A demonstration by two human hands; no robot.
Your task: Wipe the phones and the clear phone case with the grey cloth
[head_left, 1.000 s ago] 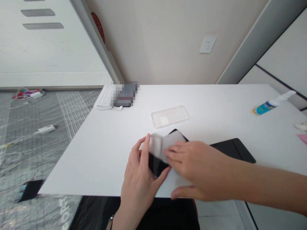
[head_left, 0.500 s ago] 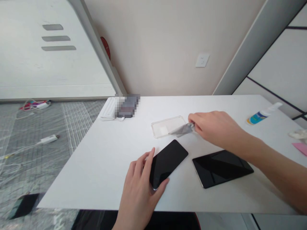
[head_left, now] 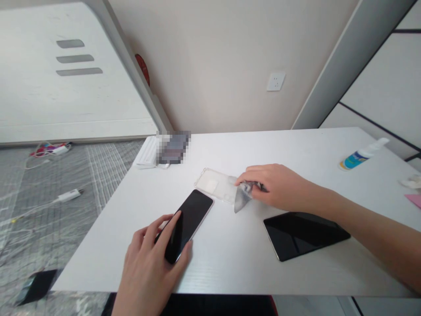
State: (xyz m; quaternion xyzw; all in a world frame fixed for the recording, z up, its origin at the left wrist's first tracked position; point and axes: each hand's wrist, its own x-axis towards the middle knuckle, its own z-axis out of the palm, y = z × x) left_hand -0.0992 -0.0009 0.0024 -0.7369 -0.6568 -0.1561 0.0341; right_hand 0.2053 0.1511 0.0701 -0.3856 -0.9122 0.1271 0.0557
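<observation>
A black smartphone lies face up on the white table, slanting. My left hand grips its lower end, with the thumb along one edge and the fingers at the other edge and over the screen. A small grey cloth is bunched in my right hand, its corner hanging down. The clear phone case lies beyond the phone, its right end at my right fingertips; whether they also grip the case is hard to tell. Below my right wrist rests a black tablet, partly under the forearm's line.
A spray bottle lies on its side at the back right. Near the right edge are something white and crumpled and a pink piece. A white mask-like item and a blurred dark object sit at the back left.
My left hand has moved left with the phone. My right hand has shifted slightly left and down with the cloth. The case has turned and moved left.
</observation>
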